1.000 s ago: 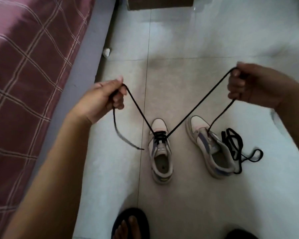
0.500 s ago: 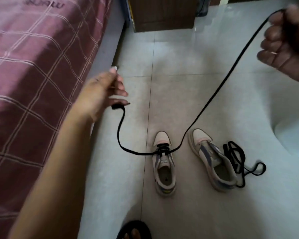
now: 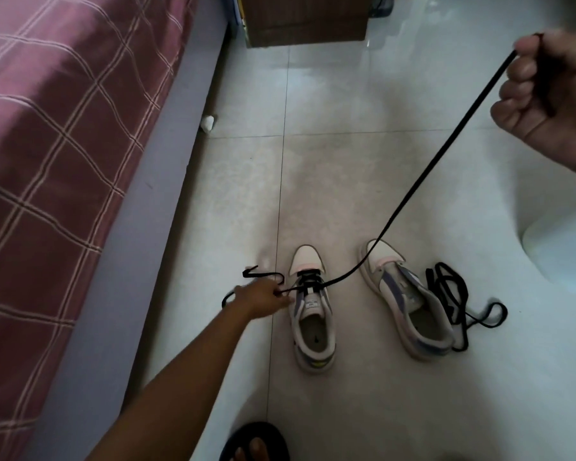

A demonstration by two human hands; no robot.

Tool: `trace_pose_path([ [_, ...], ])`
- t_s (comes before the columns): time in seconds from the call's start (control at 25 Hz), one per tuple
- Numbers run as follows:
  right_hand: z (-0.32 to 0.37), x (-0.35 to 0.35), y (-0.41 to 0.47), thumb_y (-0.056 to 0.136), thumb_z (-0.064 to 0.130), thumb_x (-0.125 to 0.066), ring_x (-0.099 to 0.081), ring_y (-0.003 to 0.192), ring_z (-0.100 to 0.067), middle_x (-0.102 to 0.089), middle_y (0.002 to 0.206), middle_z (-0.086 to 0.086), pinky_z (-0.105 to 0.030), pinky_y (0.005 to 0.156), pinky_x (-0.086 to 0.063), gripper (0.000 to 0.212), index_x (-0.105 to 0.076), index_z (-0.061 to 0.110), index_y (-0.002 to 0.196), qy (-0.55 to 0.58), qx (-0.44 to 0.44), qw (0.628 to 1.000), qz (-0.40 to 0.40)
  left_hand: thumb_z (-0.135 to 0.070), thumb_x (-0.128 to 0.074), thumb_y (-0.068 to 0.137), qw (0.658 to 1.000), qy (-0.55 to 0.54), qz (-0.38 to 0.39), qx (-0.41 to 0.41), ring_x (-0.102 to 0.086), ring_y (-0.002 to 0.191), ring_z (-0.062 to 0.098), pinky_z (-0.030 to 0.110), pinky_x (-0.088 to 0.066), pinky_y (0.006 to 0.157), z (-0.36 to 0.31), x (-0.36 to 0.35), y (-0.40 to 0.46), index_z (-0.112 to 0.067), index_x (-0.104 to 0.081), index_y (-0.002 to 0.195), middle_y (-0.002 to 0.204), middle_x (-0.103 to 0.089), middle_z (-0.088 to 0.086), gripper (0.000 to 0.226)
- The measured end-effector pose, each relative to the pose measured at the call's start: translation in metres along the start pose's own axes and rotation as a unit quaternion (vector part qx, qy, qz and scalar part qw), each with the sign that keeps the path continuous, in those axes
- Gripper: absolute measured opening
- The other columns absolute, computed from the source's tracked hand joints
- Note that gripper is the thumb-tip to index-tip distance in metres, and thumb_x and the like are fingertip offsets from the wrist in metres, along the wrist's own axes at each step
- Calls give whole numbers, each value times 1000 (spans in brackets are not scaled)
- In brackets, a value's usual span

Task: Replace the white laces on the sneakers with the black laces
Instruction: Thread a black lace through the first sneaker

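Two white sneakers with purple trim stand on the tiled floor. The left sneaker [image 3: 311,307] has a black lace [image 3: 423,181] threaded through its lowest eyelets. My right hand [image 3: 552,98] is raised at the upper right and grips one long end of that lace, pulled taut. My left hand [image 3: 263,299] reaches down beside the left sneaker and pinches the lace close to the eyelets; the short end curls on the floor behind it. The right sneaker [image 3: 406,301] has no lace in it. A second black lace [image 3: 453,294] lies in a loose heap against its right side.
A bed with a red checked cover [image 3: 47,144] and grey side runs along the left. A brown wooden cabinet [image 3: 305,19] stands at the back. A small white scrap [image 3: 208,123] lies by the bed. My sandalled foot [image 3: 255,442] shows at the bottom edge.
My left hand has dropped from waist height to the floor beside the left sneaker and taken the lace near the eyelets. The right hand stays raised with the long end.
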State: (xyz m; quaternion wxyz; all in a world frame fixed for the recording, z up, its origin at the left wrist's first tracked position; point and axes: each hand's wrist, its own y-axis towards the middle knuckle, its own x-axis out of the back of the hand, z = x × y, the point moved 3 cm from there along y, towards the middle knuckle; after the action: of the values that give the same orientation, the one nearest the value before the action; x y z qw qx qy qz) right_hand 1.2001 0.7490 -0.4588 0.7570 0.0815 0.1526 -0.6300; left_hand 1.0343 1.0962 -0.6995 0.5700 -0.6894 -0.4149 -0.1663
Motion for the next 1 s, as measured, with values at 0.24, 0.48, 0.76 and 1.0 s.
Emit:
trace_pose_path([
  [0.24,-3,-7,-6,96,28,-38,-45,53,-1,-52,61,14,-13,54,-41,34,-64,27,75,43,-20,998,-48,-44,-56,84,875,-470,-39,-109,-47,40,13,29,-53,76,-20,139,-64,-15,-59,59,42,-45,-2,38],
  [0.48,-46,-84,-31,98,12,-36,-32,42,-6,-46,56,2,-15,42,-28,21,-51,15,83,4,-136,991,-3,-38,-65,83,840,-456,-127,-267,-25,42,8,21,-34,45,-51,230,-146,-16,-70,68,47,-32,-7,26],
  [0.76,-48,-123,-23,99,15,-37,-36,48,-8,-50,58,2,-17,45,-35,23,-55,11,86,66,-134,989,-15,-35,-63,84,732,-544,-67,-405,-33,44,1,16,-34,45,-53,267,-203,-13,-71,91,58,-48,-9,25],
  [1.0,-44,-87,-17,97,39,-46,-38,54,-7,-44,62,5,-19,54,-35,36,-68,17,80,-39,-58,982,-176,-7,-43,96,546,-727,27,-415,-43,56,21,28,-35,53,-37,286,-205,8,-56,105,77,-55,16,22],
])
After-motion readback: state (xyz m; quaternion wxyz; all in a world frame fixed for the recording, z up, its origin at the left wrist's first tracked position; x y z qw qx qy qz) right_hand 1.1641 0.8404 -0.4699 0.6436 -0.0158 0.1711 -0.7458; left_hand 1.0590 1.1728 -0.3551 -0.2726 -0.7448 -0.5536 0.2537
